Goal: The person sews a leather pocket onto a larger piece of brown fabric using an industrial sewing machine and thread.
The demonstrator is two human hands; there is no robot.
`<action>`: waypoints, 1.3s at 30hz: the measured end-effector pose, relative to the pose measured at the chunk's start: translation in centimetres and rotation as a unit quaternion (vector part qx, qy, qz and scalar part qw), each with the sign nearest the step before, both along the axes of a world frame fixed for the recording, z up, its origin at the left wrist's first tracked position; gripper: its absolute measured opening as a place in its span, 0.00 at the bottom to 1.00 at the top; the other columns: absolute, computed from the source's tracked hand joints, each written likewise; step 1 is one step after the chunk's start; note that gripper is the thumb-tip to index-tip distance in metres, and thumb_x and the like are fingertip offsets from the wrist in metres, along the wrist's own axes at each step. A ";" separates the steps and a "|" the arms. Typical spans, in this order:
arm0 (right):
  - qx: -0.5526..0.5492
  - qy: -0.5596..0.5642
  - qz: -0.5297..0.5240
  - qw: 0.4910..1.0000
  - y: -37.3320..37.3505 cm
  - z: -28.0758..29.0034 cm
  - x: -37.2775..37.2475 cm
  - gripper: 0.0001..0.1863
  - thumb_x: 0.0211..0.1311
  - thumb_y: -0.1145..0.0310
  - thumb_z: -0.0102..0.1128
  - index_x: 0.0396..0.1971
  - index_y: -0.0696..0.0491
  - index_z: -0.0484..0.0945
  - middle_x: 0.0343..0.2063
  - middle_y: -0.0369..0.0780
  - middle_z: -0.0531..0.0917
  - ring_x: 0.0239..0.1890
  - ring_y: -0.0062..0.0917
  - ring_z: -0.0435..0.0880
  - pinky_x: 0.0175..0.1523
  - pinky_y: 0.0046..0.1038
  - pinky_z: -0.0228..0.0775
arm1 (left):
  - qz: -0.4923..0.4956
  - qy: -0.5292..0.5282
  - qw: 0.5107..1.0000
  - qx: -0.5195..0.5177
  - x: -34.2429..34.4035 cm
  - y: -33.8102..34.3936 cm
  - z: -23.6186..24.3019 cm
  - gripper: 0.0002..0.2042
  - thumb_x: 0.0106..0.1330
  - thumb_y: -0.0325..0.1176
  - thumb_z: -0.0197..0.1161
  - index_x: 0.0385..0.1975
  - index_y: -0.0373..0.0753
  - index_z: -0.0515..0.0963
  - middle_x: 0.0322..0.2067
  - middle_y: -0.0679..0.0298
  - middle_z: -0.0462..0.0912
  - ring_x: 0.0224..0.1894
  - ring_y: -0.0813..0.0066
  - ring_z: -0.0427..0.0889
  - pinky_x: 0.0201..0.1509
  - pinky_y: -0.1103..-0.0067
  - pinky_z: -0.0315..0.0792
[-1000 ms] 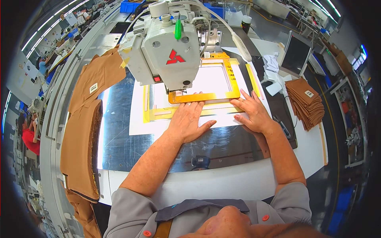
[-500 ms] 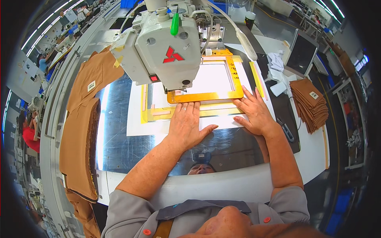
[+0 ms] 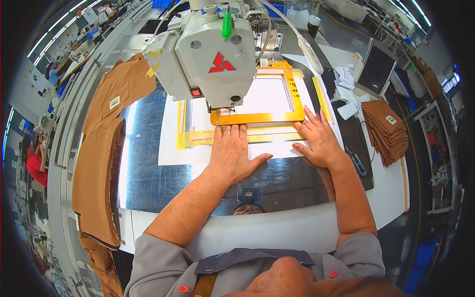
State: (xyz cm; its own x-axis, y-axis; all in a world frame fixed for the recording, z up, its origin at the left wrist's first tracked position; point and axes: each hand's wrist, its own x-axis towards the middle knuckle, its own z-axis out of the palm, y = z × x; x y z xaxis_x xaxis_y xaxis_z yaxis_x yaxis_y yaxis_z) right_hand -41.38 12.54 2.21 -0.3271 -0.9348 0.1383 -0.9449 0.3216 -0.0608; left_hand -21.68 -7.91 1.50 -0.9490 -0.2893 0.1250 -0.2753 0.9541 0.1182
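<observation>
Under the grey head of a sewing machine (image 3: 213,54) sits an orange clamp frame (image 3: 267,118). Beneath it lies a white template sheet (image 3: 173,157) with yellow and pink strips along its borders. My left hand (image 3: 230,154) rests flat on the sheet, fingertips at the clamp frame's near edge and thumb stretched to the right. At the frame's near right corner, my right hand (image 3: 319,141) lies with fingers spread, partly on the sheet. Neither hand grips anything. The machine head hides the needle area and the left part of the frame.
Brown fabric pieces (image 3: 99,183) are heaped along the left. To the right are a stack of brown cut pieces (image 3: 385,131), a snips-like tool (image 3: 357,163) and a dark monitor (image 3: 377,67). A shiny metal plate (image 3: 282,185) covers the near table. A cup (image 3: 313,24) stands behind.
The whole view has shifted slightly, with the machine head appearing a little higher and to the right. Both hands keep nearly the same places against the clamp frame and sheet.
</observation>
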 end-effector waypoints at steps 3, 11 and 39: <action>0.001 0.017 -0.007 1.000 0.1 -0.1 0.2 0.36 0.72 0.38 0.48 0.67 0.51 0.74 0.67 0.44 0.75 0.80 0.40 0.53 0.80 0.58 0.32 | -0.003 0.046 0.998 -0.046 0.0 0.1 -0.4 0.56 0.66 0.78 0.43 0.67 0.20 0.65 0.62 0.37 0.72 0.70 0.45 0.66 0.77 0.55 0.51; 0.004 0.012 -0.034 0.999 -0.9 -0.8 1.4 0.44 0.69 0.31 0.46 0.66 0.57 0.73 0.64 0.48 0.76 0.78 0.44 0.56 0.78 0.62 0.35 | -0.006 0.032 0.999 -0.011 0.0 -0.1 -0.4 0.56 0.64 0.78 0.47 0.67 0.20 0.64 0.63 0.37 0.72 0.72 0.44 0.64 0.79 0.54 0.48; -0.066 0.000 -0.046 0.997 0.0 -1.2 1.5 0.32 0.66 0.48 0.61 0.59 0.60 0.74 0.61 0.53 0.77 0.76 0.50 0.61 0.74 0.65 0.45 | 0.049 0.053 0.997 0.016 1.9 -0.9 -0.5 0.52 0.64 0.76 0.48 0.70 0.28 0.64 0.69 0.42 0.68 0.75 0.50 0.62 0.78 0.46 0.44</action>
State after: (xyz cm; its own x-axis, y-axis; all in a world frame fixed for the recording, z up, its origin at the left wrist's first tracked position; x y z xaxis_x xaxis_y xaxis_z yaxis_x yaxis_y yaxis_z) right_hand -39.83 12.57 1.02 -0.4105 -0.8746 0.2581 -0.9118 0.3959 -0.1090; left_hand -19.77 -8.85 0.96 -0.8980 -0.3848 0.2132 -0.3507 0.9188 0.1814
